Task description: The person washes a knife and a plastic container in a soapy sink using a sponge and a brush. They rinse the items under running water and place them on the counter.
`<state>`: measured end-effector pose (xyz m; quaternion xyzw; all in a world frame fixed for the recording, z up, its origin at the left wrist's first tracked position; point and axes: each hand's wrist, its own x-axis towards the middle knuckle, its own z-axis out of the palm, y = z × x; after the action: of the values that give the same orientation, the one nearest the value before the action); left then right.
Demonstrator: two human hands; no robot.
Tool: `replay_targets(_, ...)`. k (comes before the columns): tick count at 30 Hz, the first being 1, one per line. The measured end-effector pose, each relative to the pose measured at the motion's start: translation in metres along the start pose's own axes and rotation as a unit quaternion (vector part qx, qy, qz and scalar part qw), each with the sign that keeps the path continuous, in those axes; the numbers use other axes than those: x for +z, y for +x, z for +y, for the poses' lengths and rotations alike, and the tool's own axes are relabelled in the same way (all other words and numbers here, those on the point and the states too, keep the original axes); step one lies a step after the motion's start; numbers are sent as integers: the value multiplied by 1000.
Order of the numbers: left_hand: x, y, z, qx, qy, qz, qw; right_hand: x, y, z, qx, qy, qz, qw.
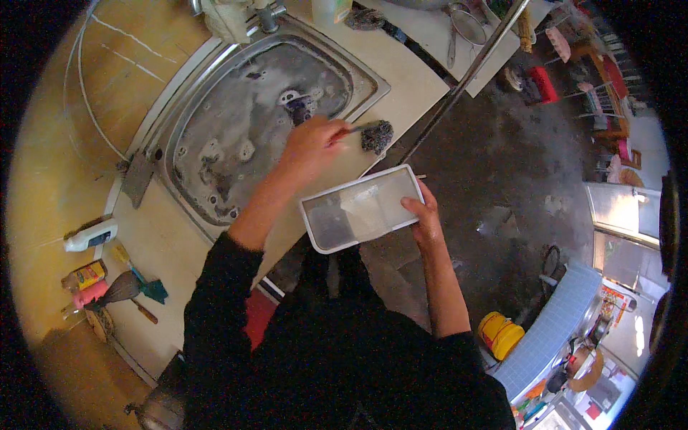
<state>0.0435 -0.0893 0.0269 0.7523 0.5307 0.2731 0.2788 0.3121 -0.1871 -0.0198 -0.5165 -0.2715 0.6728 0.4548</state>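
My left hand (314, 141) is closed around the thin handle of a steel-wool scrubber (378, 136). The scrubbing head points right, above the counter edge. In my right hand (424, 212) is a rectangular plastic container (361, 208) with a white rim, gripped at its right end with the thumb over the edge. It is held tilted in front of my body, past the counter's front edge. Left of and beyond my left hand lies a stainless steel sink (231, 134) holding greyish, foamy water. A dark object (299, 109) partly shows at the water's surface, too unclear to name.
A faucet (266, 19) with a cloth (228, 21) stands behind the sink. Another scrubber (365, 20) and a strainer (467, 26) lie at the back. A metal pole (462, 86) slants past the counter. Bottle (91, 236) and brushes (153, 290) sit left; a yellow bucket (501, 336) stands right.
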Motion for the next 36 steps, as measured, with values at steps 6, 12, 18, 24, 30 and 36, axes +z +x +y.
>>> replay_targets(6, 68, 54, 4, 72, 121, -116, 983, -4, -6, -19, -21, -30, 17, 999)
replay_targets(12, 25, 39, -43, -12, -47, -38, 998, 0, 31, -44, -27, -90, -38, 995)
replay_targets(18, -10, -15, -5, 30, 6, -69, 997, 12, 98, -66, 16, -115, -111, 987)
replay_targets(24, 0, -31, 4, 26, -14, -4, 1000, 31, 114, -68, -28, -154, -13, 988)
replay_targets(30, 14, -29, 20, 67, -41, 69, 995, 49, 109, -58, -118, -176, 96, 972)
replay_targets(36, 25, -17, 17, 71, -3, 48, 996, 54, 114, -42, -101, -115, 177, 972)
